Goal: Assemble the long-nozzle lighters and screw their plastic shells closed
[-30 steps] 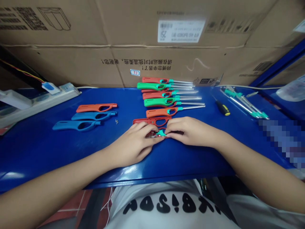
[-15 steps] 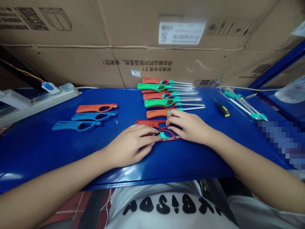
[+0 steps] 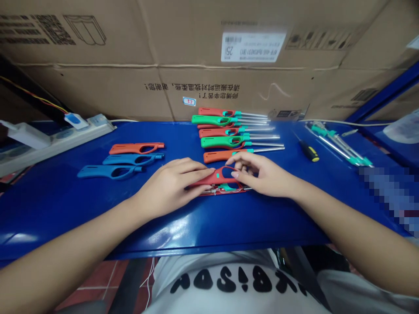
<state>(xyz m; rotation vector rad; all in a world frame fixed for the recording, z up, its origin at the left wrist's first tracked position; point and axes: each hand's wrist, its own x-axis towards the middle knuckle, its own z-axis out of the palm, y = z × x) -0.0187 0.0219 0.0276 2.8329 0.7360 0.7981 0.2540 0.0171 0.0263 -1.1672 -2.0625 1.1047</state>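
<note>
Between my hands is a red lighter casing half (image 3: 209, 179), its outer face up, with a finger loop and a small green patch. My left hand (image 3: 172, 183) grips its left end, fingers over the top and thumb below. At the loop end, my right hand (image 3: 263, 172) pinches it between thumb and curled fingers. Just below, partly covered, lies the other red half with a turquoise trigger (image 3: 225, 187), thin wires and a metal tube inside. I cannot tell whether the two halves touch.
Several lighters with metal tubes, one of them green (image 3: 214, 142), lie behind my hands. Orange and blue handles, including a blue handle (image 3: 108, 171), are at left. A screwdriver (image 3: 309, 151) and loose tube parts (image 3: 340, 146) lie right. A power strip (image 3: 62, 141) and cardboard (image 3: 183, 48) stand behind.
The red casing half that lay flat behind the open one has been picked up, turned outer face up and brought over it. Both hands have shifted to grip it.
</note>
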